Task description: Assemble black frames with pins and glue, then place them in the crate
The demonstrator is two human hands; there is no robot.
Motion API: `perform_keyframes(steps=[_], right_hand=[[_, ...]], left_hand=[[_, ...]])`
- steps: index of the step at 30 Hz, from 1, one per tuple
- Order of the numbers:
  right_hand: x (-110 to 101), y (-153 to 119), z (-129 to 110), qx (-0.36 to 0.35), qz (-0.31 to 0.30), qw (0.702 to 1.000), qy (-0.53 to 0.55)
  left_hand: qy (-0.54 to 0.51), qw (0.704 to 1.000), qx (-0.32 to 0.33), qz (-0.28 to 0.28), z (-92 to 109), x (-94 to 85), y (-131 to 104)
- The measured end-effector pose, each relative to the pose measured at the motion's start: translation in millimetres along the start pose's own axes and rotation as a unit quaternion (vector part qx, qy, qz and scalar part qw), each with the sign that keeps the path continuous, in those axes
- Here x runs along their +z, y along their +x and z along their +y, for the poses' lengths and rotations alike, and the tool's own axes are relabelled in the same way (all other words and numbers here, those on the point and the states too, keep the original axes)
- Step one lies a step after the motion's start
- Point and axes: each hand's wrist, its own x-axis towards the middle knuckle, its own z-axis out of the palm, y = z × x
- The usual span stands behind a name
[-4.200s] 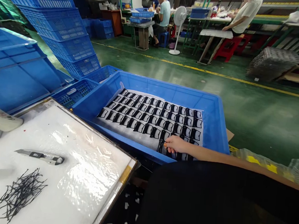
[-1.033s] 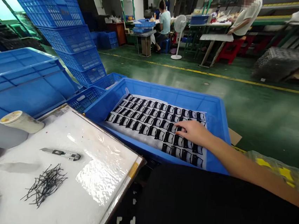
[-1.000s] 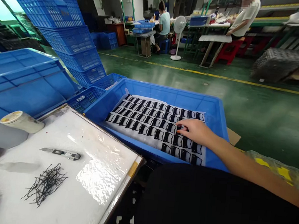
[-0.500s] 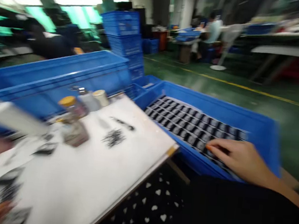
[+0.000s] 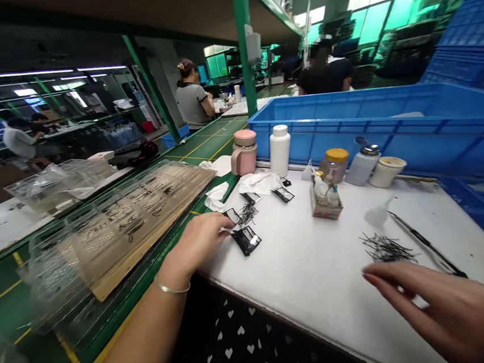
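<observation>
My left hand point(image 5: 197, 243) is at the table's left edge, fingers bent, with its fingertips closed on the near corner of a small black plastic frame point(image 5: 248, 239). Another black frame point(image 5: 232, 216) lies just beyond those fingers, beside a loose heap of thin black strips point(image 5: 247, 213). Two more black frames, one of them this frame point(image 5: 283, 194), lie farther back. Over the right of the table hovers my right hand point(image 5: 443, 315), slightly blurred, thumb and forefinger tips together with nothing visible between them. A second heap of black strips point(image 5: 389, 250) and black tweezers point(image 5: 424, 242) lie just beyond it.
A pink mug point(image 5: 244, 153), white bottle point(image 5: 280, 151), small box point(image 5: 326, 204), yellow-lidded jar point(image 5: 335, 163), dispenser bottle point(image 5: 361, 165) and cream cup point(image 5: 387, 171) line the back before a blue crate point(image 5: 358, 133). Clear trays on cardboard point(image 5: 181, 190) stand left. People work beyond.
The view has swung left. My right hand has come from the tray of parts in the blue crate to over the white table. My left hand stays by the black frames.
</observation>
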Motion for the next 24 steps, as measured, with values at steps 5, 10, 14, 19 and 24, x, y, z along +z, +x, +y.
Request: perform_keyframes(steps=[5, 10, 14, 19, 24], right_hand=[[49, 41, -10, -0.094, -0.027, 0.995, 0.006], [61, 30, 9, 0.037, -0.011, 0.999, 0.038], [51, 30, 14, 0.204, 0.017, 0.975, 0.081], [51, 34, 14, 0.225, 0.004, 0.970, 0.097], [53, 33, 15, 0.227, 0.001, 0.968, 0.109]], left_hand=[[0.000, 0.992, 0.112, -0.062, 11, 18.3, 8], [0.025, 0.987, 0.137, -0.080, 18, 25.8, 13], [0.034, 0.985, 0.147, -0.085, 16, 25.4, 17], [0.041, 0.985, 0.147, -0.074, 13, 23.4, 23], [0.054, 0.980, 0.180, -0.066, 18, 21.6, 31]])
